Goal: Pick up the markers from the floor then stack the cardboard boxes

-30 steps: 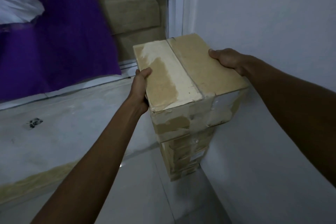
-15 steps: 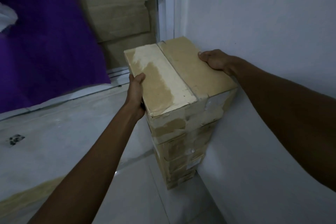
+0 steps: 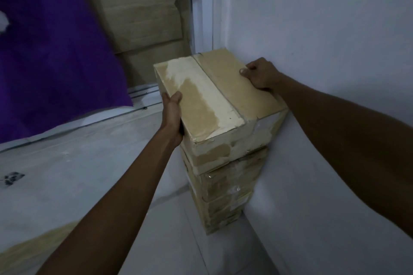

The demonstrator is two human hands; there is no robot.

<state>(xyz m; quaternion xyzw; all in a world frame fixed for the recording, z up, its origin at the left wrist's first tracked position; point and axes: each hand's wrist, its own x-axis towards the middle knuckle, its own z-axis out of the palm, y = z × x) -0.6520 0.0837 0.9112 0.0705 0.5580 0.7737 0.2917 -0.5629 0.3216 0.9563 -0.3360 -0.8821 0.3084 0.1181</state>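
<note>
A taped brown cardboard box [image 3: 214, 98] with a torn, pale patch on its lid sits on top of a stack of cardboard boxes [image 3: 225, 190] in the corner by the wall. My left hand [image 3: 173, 114] grips the top box's left side, thumb on the lid. My right hand [image 3: 259, 75] holds its far right edge against the wall, fingers curled over the rim. The stack stands on the floor, its lower boxes partly in shadow. No markers are in view.
A white wall [image 3: 324, 29] runs along the right of the stack. A purple cloth [image 3: 51, 51] hangs at the left, with large cardboard sheets [image 3: 143, 13] behind. A pale low surface [image 3: 67, 174] lies left of the stack, above a tiled floor [image 3: 190, 252].
The top box and both hands have stayed on the stack; my right hand has curled tighter at the far right edge. The view shifted slightly.
</note>
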